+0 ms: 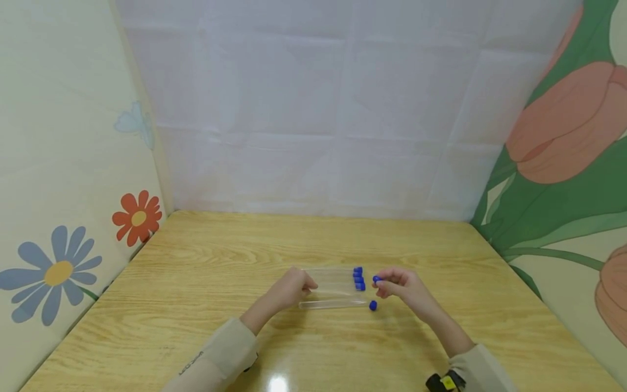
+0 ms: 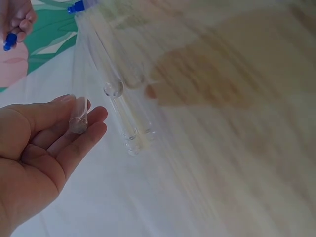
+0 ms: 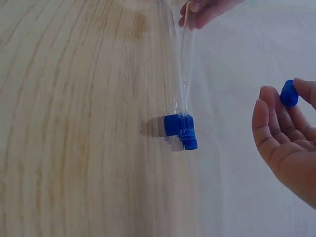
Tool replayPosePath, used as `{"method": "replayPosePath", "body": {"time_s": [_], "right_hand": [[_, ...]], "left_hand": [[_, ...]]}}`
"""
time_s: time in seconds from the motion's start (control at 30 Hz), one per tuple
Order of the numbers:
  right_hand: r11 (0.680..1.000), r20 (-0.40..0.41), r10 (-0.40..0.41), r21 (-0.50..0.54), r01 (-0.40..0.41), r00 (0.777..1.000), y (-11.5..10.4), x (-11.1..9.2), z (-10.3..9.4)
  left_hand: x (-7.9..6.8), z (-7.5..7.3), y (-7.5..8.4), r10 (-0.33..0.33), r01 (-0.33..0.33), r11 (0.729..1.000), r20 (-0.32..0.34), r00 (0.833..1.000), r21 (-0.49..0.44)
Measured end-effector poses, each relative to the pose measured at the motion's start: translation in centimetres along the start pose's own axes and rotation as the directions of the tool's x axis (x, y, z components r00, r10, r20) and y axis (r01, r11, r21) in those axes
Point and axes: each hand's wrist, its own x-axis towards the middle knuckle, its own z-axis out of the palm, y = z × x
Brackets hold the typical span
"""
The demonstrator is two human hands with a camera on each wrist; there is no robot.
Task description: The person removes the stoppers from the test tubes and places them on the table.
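Observation:
My left hand [image 1: 293, 287] pinches the rounded end of a clear test tube [image 2: 79, 106] between thumb and fingers. The held tube's other end runs toward the blue caps. Between thumb and fingertips, my right hand [image 1: 404, 289] holds a small blue cap [image 3: 289, 94], a short way right of the row. Several clear tubes lie side by side between the hands, with blue caps [image 1: 359, 280] on their right ends. Nearer the body lies a clear tube [image 1: 330, 304] without a cap, and a loose blue cap [image 1: 373, 305] sits just off its right end.
Everything lies on a wood-grain table [image 1: 220, 245]. A white cloth [image 1: 313, 109] hangs along the back edge, and flower-printed panels [image 1: 59, 163] stand at both sides. A strapped device [image 1: 447, 382] is on the right wrist.

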Motion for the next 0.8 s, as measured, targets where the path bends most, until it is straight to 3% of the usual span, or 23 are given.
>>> {"method": "replayPosePath", "body": {"time_s": [0.33, 0.57, 0.8], "right_hand": [[1.000, 0.002, 0.000, 0.016, 0.000, 1.000, 0.29, -0.05, 0.18], [0.999, 0.019, -0.022, 0.033, 0.021, 1.000, 0.02, 0.02, 0.27], [0.999, 0.038, -0.029, 0.027, 0.028, 0.999, -0.25, 0.03, 0.36]], "left_hand": [[0.17, 0.57, -0.29, 0.062, -0.064, 0.993, 0.020, 0.998, 0.100], [0.34, 0.75, -0.63, 0.030, -0.034, 0.995, 0.037, 0.999, 0.094], [0.51, 0.90, -0.90, 0.078, -0.082, 0.983, 0.033, 0.996, 0.164]]}}
